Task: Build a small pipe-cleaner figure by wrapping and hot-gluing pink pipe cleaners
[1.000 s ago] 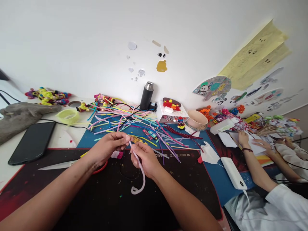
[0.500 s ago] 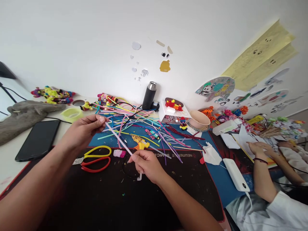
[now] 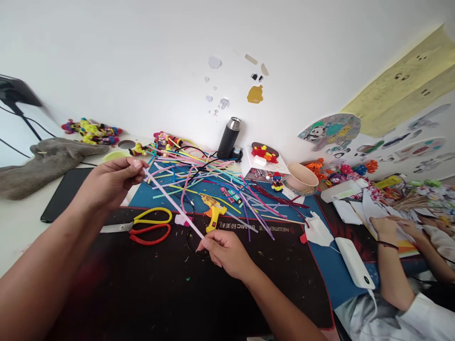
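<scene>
A pale lilac pipe cleaner stretches straight and slanting between my two hands, above the black desk mat. My left hand pinches its upper end between thumb and fingertips. Lower and to the right, my right hand grips it near the other end, and the tip is hidden behind the fingers. Beneath lie scissors with one yellow and one red handle, a small pink-and-white bundle, and a yellow glue gun.
Many coloured pipe cleaners spread across the back, before a black thermos. A white box and a bowl stand right of it. A phone lies left. At right are a white power bank and another person's hands.
The view has shifted, so the desk things appear farther right. My right hand has slid along toward the pipe cleaner's lower end; the bent tip that stuck out below it no longer shows.
</scene>
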Action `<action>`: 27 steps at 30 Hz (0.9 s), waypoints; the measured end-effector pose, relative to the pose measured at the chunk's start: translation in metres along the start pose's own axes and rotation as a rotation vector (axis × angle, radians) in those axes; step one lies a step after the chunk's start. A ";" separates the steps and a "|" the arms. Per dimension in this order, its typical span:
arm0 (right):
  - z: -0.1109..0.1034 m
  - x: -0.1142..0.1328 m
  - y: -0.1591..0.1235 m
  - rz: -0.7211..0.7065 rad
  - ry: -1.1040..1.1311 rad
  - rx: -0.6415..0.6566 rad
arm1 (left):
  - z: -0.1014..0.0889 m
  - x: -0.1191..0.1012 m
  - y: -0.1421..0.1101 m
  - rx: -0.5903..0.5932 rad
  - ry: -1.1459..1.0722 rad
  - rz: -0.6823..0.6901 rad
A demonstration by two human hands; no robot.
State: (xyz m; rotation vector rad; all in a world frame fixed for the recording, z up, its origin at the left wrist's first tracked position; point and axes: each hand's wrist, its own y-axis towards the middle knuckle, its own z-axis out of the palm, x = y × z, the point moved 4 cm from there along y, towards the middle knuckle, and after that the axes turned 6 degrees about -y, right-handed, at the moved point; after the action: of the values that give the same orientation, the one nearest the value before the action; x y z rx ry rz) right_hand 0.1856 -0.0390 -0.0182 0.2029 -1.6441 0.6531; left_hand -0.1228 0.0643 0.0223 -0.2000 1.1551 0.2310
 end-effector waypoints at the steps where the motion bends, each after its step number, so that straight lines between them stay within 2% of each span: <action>1: -0.001 -0.002 -0.002 0.013 -0.006 -0.004 | 0.000 -0.001 0.000 -0.001 -0.005 0.007; 8: -0.007 -0.007 -0.009 0.024 0.001 -0.058 | -0.011 -0.001 0.011 0.011 -0.040 0.028; 13: -0.013 -0.019 -0.019 0.045 0.025 -0.068 | -0.028 -0.021 0.014 -0.069 -0.092 0.117; 17: -0.028 -0.035 -0.026 0.054 0.074 -0.166 | -0.026 -0.031 0.001 -0.046 0.044 0.046; 19: -0.035 -0.038 -0.026 0.046 0.067 -0.202 | -0.016 -0.036 -0.009 0.033 0.056 0.034; 21: -0.038 -0.037 -0.022 0.029 0.065 -0.192 | 0.001 -0.041 -0.020 0.149 0.013 -0.005; 22: -0.037 -0.034 -0.019 0.013 0.071 -0.175 | 0.010 -0.044 -0.026 0.166 -0.024 -0.034; 25: -0.026 -0.024 -0.006 -0.065 0.117 -0.113 | 0.042 -0.046 -0.045 0.239 -0.032 -0.133; 27: -0.015 -0.014 0.004 -0.132 0.148 -0.065 | 0.061 -0.040 -0.056 0.288 -0.014 -0.182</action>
State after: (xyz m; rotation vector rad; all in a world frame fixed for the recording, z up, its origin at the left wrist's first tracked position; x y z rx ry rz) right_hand 0.1991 -0.0318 -0.0324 0.2097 -1.4938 0.5018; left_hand -0.0690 0.0239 0.0851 -0.0477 1.1351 -0.0950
